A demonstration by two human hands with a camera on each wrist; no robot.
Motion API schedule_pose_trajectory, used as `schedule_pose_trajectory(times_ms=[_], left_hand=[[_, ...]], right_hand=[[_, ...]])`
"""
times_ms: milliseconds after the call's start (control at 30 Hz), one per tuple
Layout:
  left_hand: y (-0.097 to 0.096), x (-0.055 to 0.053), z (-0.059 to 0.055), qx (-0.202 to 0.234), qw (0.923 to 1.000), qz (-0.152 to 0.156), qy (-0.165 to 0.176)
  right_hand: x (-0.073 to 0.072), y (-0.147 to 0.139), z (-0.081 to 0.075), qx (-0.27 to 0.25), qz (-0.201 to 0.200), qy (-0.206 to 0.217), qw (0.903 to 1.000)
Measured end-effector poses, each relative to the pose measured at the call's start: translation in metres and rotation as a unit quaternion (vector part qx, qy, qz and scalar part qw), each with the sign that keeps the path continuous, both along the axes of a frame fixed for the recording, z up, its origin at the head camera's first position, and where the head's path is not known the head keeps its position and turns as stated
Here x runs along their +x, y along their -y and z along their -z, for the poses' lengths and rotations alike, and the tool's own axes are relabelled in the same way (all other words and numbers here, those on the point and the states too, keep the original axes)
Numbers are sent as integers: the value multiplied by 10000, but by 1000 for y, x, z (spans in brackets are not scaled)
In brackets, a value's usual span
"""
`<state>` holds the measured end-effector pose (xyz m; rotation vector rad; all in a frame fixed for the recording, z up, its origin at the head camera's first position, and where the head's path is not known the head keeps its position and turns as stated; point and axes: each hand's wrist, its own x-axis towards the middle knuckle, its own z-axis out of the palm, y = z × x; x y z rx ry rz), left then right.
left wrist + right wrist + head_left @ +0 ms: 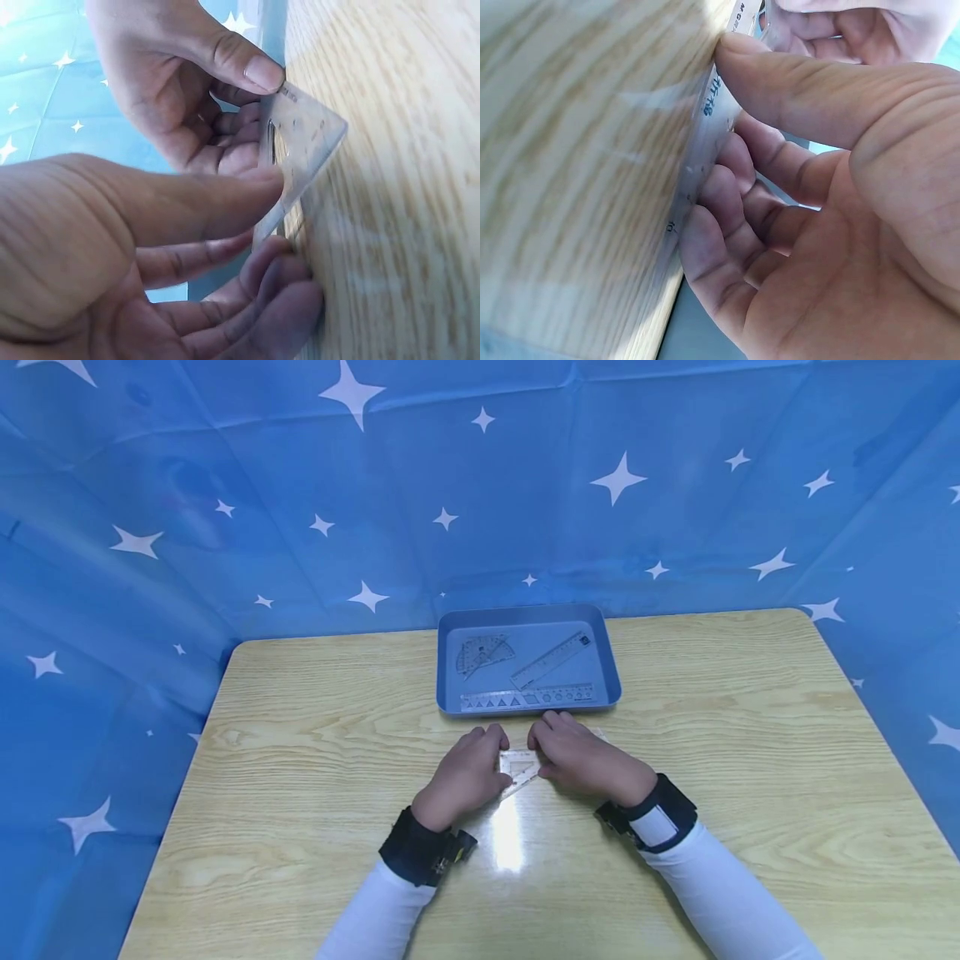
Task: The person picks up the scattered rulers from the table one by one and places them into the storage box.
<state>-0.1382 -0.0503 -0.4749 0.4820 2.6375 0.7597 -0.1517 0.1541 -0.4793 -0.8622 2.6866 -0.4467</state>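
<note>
A clear plastic set square (516, 757) with printed scales and a triangular cut-out lies between my two hands, just in front of the tray. My left hand (467, 774) grips its left end, thumb on the near side and fingers behind. The right hand (588, 760) pinches it farther right, with thumb and curled fingers on opposite sides, and covers much of that end. Blue handwriting shows on the set square (711, 97) in the right wrist view. One pointed corner of the set square (330, 131) stands out past the fingers in the left wrist view, close over the table.
Behind my hands, a shallow blue tray (617, 689) holds a protractor (472, 652) with a thin clear piece overlapping it, a short ruler (551, 660) and a longer stencil ruler (555, 695). A wooden table (315, 760) carries it all. A blue starry cloth (510, 552) hangs behind.
</note>
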Motion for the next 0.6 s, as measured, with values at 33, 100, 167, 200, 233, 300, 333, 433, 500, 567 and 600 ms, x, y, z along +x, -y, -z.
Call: schedule_pose_trajectory(times_ms=[33, 100, 167, 200, 233, 300, 333, 433, 500, 567, 600], left_hand=[[0, 0, -1, -41, 10000, -27, -52], [-1, 0, -2, -121, 9998, -89, -137], [-3, 0, -3, -168, 9996, -163, -153], [-3, 0, -3, -192, 9995, -194, -150], [-4, 0, -3, -198, 9995, -232, -124], [-4, 1, -4, -163, 9994, -278, -97], [-5, 1, -4, -131, 9995, -290, -87], [-4, 1, -4, 70, 9994, -303, -135], [-4, 1, -3, 257, 9989, -309, -223], [-3, 1, -2, 470, 9978, -311, -337], [-3, 1, -2, 572, 9971, -306, -390]], right_hand=[[0, 0, 0, 8, 3, -4, 10000], [0, 0, -1, 8, 5, 0, 10000], [0, 0, -1, -10, -5, -3, 10000], [0, 0, -1, -33, -11, -2, 10000], [0, 0, -1, -56, -19, -6, 10000], [0, -1, -1, -95, -42, -19, 9999], [1, -1, -1, -102, -50, -24, 9999], [1, -1, -1, -125, -73, -72, 9999], [1, -2, 0, -164, -101, -111, 9998], [1, -2, 0, -205, -123, -129, 9996], [1, -2, 0, -213, -129, -114, 9996]])
